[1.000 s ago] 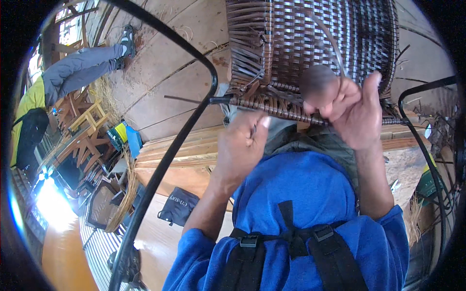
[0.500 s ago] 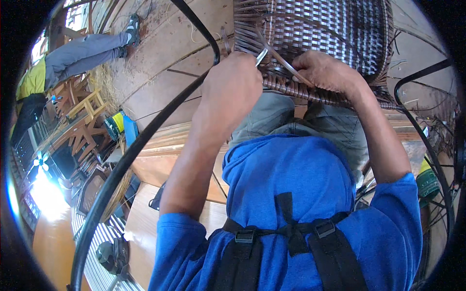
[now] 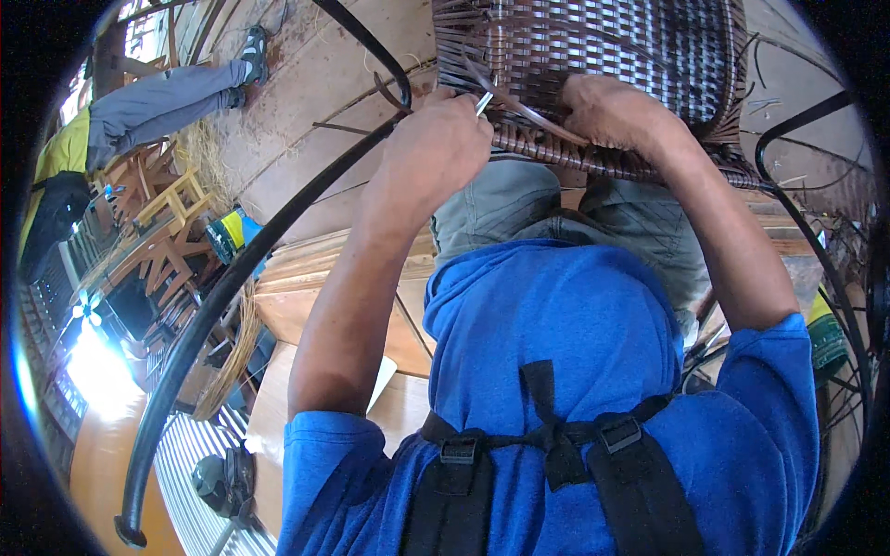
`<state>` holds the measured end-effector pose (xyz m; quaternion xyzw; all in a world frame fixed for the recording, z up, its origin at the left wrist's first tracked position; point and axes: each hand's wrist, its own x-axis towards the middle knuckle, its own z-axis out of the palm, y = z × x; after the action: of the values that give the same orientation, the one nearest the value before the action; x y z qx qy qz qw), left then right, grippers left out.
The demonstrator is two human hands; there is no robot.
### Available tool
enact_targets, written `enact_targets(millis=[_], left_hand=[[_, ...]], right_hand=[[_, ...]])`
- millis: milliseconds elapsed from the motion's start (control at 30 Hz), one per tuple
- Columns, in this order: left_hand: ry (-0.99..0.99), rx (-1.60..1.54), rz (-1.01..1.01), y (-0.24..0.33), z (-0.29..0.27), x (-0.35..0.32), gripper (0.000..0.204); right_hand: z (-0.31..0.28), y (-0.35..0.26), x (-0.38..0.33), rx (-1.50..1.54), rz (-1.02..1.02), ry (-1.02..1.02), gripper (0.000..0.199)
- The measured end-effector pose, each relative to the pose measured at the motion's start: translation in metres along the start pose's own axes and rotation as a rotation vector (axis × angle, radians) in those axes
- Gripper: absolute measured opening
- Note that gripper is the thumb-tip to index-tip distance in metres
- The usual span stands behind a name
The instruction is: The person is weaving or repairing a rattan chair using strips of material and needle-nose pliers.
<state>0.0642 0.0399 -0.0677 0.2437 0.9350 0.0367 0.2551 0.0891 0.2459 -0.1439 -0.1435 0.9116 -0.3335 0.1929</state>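
Across my lap lies a panel of dark brown woven wicker (image 3: pixel 603 42) with a thick wrapped edge (image 3: pixel 542 146). My left hand (image 3: pixel 438 139) is closed round a tool whose shiny metal tip (image 3: pixel 485 102) sticks out by the thumb; its handle is hidden. That tip sits at the panel's left corner, beside several loose strip ends. My right hand (image 3: pixel 616 113) presses down on the weave just inside the edge, its fingers curled and partly hidden. A loose brown strip (image 3: pixel 533 116) bends from the upper left corner to under this hand.
Black metal bars flank me, a long one (image 3: pixel 241 269) at the left and another (image 3: pixel 820 246) at the right. Stacked wooden boards (image 3: pixel 324 269) lie left of my legs. Wooden chair frames (image 3: pixel 167 227) stand at far left, near a person in grey trousers (image 3: pixel 167 97).
My right hand has moved up onto the weave, and the strip now lies lower under it. My left hand has shifted slightly left with the tool.
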Motion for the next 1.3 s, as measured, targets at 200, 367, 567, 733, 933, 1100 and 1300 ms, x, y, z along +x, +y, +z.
enact_targets(millis=[200,367,567,733,933,1100,1300], left_hand=[[0.01,-0.043,0.015,-0.005,0.001,0.003,0.027],[0.103,-0.21,-0.192,-0.003,0.007,0.006,0.028],[0.144,-0.407,-0.204,-0.001,0.009,0.008,0.028],[-0.098,-0.852,-0.48,0.003,-0.005,-0.001,0.03],[-0.217,-1.084,-0.492,-0.005,-0.018,-0.006,0.02],[-0.229,-1.282,-0.515,-0.008,-0.024,-0.007,0.012],[-0.177,-1.202,-0.483,-0.006,-0.023,-0.017,0.008]], right_hand=[[0.017,0.003,0.012,-0.05,-0.103,-0.097,0.02],[0.022,0.001,0.021,-0.048,-0.14,-0.066,0.018],[0.028,-0.01,0.035,-0.128,-0.105,-0.056,0.016],[0.005,0.003,0.018,0.368,0.0,0.23,0.025],[-0.007,-0.003,-0.057,0.372,0.204,0.548,0.019],[0.006,-0.017,-0.073,0.286,0.104,0.577,0.008],[0.006,-0.011,-0.066,0.253,0.073,0.553,0.01]])
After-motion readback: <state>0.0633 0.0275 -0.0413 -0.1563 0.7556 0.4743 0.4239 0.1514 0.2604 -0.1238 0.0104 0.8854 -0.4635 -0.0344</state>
